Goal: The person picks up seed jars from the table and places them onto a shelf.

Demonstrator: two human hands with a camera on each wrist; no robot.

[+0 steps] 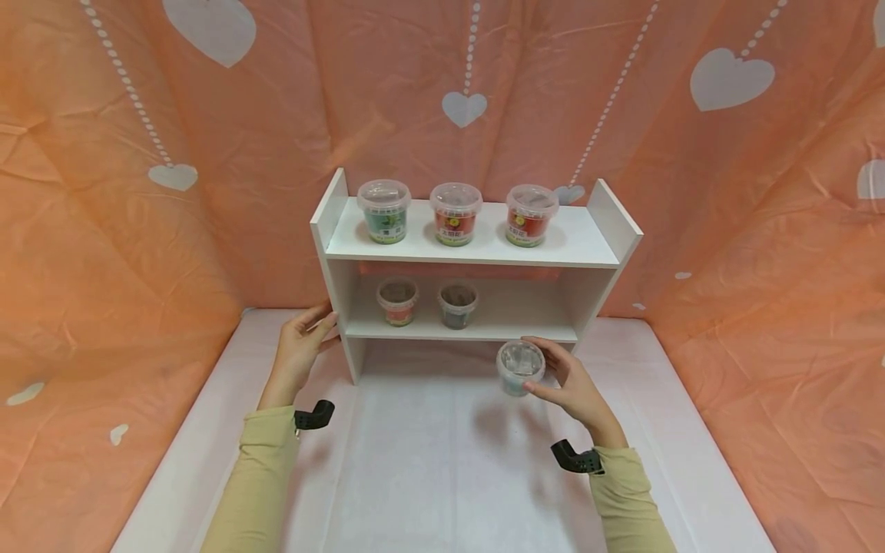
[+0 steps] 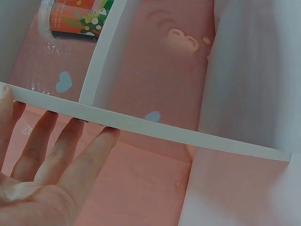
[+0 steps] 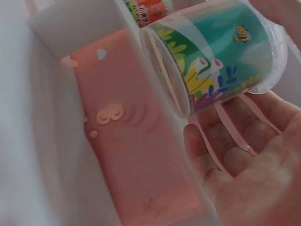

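Observation:
My right hand (image 1: 577,392) holds a clear plastic cup (image 1: 520,369) with a translucent lid, in front of the lower shelf's right part. Up close, the right wrist view shows the cup's teal label (image 3: 221,52) with a bee and leaves; it is gripped near the lidded end. At the white shelf unit (image 1: 456,335), my left hand (image 1: 297,349) is at the left side panel (image 2: 141,125). Its extended fingertips touch the panel's outer side, and the thumb lies at the front edge.
On the upper shelf stand a green-labelled cup (image 1: 385,215) and two red-labelled cups (image 1: 456,217). The lower shelf holds an orange-labelled cup (image 1: 398,303) and a dark-looking cup (image 1: 457,307). A white-covered table (image 1: 415,461) lies below, with orange heart-patterned cloth (image 1: 394,100) around it.

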